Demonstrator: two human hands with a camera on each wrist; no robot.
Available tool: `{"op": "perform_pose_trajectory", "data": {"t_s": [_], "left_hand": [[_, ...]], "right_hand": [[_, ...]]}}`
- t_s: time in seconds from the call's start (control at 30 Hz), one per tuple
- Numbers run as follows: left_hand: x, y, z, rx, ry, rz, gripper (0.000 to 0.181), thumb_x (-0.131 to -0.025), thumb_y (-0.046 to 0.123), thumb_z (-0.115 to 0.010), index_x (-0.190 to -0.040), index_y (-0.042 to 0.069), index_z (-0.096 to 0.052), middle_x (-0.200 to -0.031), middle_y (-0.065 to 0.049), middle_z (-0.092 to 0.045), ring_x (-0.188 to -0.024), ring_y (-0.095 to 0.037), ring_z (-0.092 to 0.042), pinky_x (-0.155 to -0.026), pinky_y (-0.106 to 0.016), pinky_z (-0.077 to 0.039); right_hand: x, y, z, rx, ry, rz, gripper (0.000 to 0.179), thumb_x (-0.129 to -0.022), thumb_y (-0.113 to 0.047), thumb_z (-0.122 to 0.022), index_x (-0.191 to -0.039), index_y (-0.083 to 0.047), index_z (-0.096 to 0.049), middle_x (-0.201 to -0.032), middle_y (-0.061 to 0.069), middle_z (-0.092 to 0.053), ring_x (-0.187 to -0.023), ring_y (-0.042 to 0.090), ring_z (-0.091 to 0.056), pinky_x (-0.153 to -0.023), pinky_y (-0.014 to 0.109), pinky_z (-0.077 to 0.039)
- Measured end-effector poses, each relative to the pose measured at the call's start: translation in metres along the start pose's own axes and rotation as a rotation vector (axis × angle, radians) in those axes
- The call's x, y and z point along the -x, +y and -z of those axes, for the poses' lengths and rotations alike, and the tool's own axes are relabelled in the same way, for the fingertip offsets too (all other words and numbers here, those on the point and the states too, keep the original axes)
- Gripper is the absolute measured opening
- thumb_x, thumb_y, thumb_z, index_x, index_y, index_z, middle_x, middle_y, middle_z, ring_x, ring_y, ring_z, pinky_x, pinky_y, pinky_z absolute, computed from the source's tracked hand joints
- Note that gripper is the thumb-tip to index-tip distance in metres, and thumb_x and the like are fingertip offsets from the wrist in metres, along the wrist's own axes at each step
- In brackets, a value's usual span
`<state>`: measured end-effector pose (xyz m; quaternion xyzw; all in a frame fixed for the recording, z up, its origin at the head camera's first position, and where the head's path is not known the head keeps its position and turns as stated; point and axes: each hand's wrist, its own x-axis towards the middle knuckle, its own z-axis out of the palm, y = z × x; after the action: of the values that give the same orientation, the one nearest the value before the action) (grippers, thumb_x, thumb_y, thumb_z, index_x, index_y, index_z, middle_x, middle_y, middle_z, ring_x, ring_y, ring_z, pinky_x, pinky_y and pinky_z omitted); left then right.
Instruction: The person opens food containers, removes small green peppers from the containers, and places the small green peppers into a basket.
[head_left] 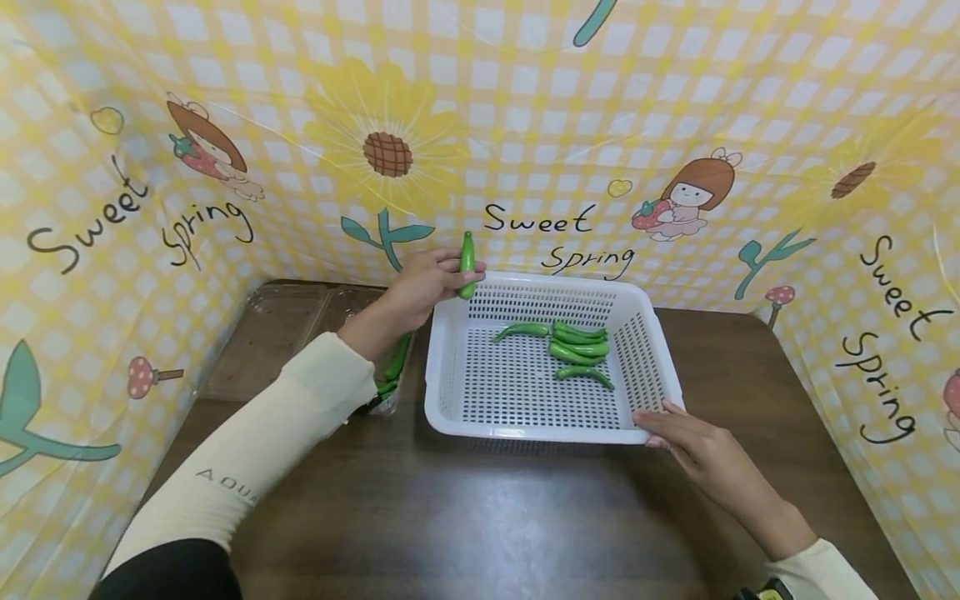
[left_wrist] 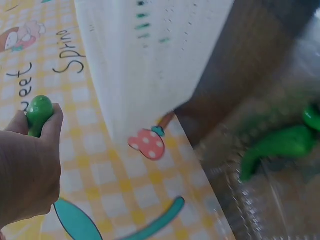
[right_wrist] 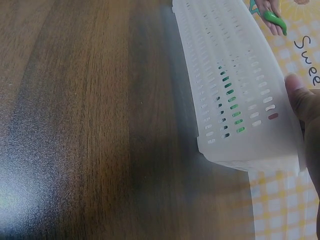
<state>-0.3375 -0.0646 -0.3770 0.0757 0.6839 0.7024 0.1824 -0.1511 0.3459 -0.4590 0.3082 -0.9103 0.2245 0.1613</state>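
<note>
My left hand [head_left: 423, 287] pinches a green chili pepper [head_left: 467, 260] between thumb and fingers, over the back left corner of a white plastic basket [head_left: 517, 432]. Its rounded end [left_wrist: 40, 107] pokes out of the fingers in the left wrist view. At the basket's front right corner, my right hand [head_left: 708, 450] grips the rim; the thumb [right_wrist: 296, 92] lies along it in the right wrist view. Several green chili peppers [head_left: 579, 350] lie inside the basket, mostly right of its middle.
Left of the basket is a clear plastic container [head_left: 258, 333], partly covered by my left arm. Green chili peppers [head_left: 396, 360] show at its right side. Brown wooden table [head_left: 480, 517] lies in front; a yellow checked cloth [head_left: 525, 108] stands around the back and sides.
</note>
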Motion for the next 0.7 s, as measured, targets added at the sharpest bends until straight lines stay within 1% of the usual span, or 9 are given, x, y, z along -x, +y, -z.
{"op": "perform_pose_trajectory", "data": {"t_s": [0.17,0.27,0.33,0.4,0.57,0.63,0.7], "left_hand": [[-0.013,0.004,-0.018,0.053,0.002,0.010,0.054,-0.105,0.004,-0.054,-0.157,0.002,-0.037,-0.149,-0.017,-0.057,-0.138,-0.026,-0.056,-0.115,-0.040,-0.046],[-0.020,0.006,-0.028,0.048,-0.013,0.010,0.054,-0.104,0.003,-0.055,-0.155,0.001,-0.039,-0.148,-0.017,-0.058,-0.138,-0.027,-0.057,-0.115,-0.041,-0.046],[-0.023,0.007,-0.034,0.016,-0.023,0.008,0.053,-0.103,0.003,-0.056,-0.154,0.001,-0.042,-0.146,-0.017,-0.060,-0.137,-0.026,-0.058,-0.113,-0.042,-0.048],[-0.027,0.008,-0.041,-0.035,-0.027,0.011,0.051,-0.102,0.004,-0.060,-0.151,0.001,-0.046,-0.143,-0.016,-0.063,-0.134,-0.026,-0.059,-0.111,-0.042,-0.049],[-0.035,0.007,-0.057,-0.170,-0.025,0.040,0.045,-0.098,0.008,-0.067,-0.142,0.004,-0.058,-0.133,-0.012,-0.070,-0.127,-0.024,-0.063,-0.105,-0.040,-0.053],[-0.039,0.005,-0.065,-0.219,-0.035,0.036,0.043,-0.098,0.008,-0.068,-0.140,0.003,-0.061,-0.131,-0.012,-0.071,-0.125,-0.025,-0.064,-0.104,-0.039,-0.053],[-0.042,0.003,-0.072,-0.276,-0.047,0.018,0.042,-0.097,0.006,-0.069,-0.138,0.001,-0.062,-0.128,-0.015,-0.071,-0.122,-0.027,-0.065,-0.103,-0.038,-0.054]], "right_hand": [[0.002,0.001,0.000,0.010,-0.020,-0.010,0.047,-0.080,0.000,-0.081,-0.124,-0.013,-0.075,-0.122,0.002,-0.076,-0.140,0.000,-0.047,-0.118,0.012,-0.030],[0.002,0.001,-0.001,0.008,-0.020,-0.009,0.047,-0.080,0.000,-0.081,-0.124,-0.012,-0.075,-0.122,0.002,-0.076,-0.139,0.005,-0.051,-0.118,0.012,-0.030],[0.002,0.002,-0.001,0.003,-0.009,0.003,0.046,-0.080,-0.001,-0.081,-0.124,-0.012,-0.075,-0.121,0.002,-0.076,-0.137,0.007,-0.054,-0.118,0.012,-0.031],[0.001,0.003,-0.001,-0.006,0.010,0.025,0.044,-0.080,-0.001,-0.080,-0.123,-0.010,-0.075,-0.120,0.004,-0.077,-0.136,0.008,-0.056,-0.117,0.012,-0.032],[-0.001,0.005,-0.003,-0.022,0.042,0.066,0.040,-0.082,-0.004,-0.079,-0.122,-0.008,-0.075,-0.118,0.007,-0.077,-0.134,0.007,-0.057,-0.117,0.014,-0.034],[0.000,0.005,-0.003,-0.017,0.043,0.066,0.042,-0.081,-0.004,-0.080,-0.122,-0.008,-0.075,-0.118,0.006,-0.077,-0.133,0.006,-0.057,-0.117,0.014,-0.033],[0.000,0.006,-0.004,-0.016,0.038,0.060,0.044,-0.079,-0.003,-0.081,-0.123,-0.009,-0.075,-0.119,0.006,-0.077,-0.132,0.006,-0.058,-0.118,0.014,-0.033]]}}
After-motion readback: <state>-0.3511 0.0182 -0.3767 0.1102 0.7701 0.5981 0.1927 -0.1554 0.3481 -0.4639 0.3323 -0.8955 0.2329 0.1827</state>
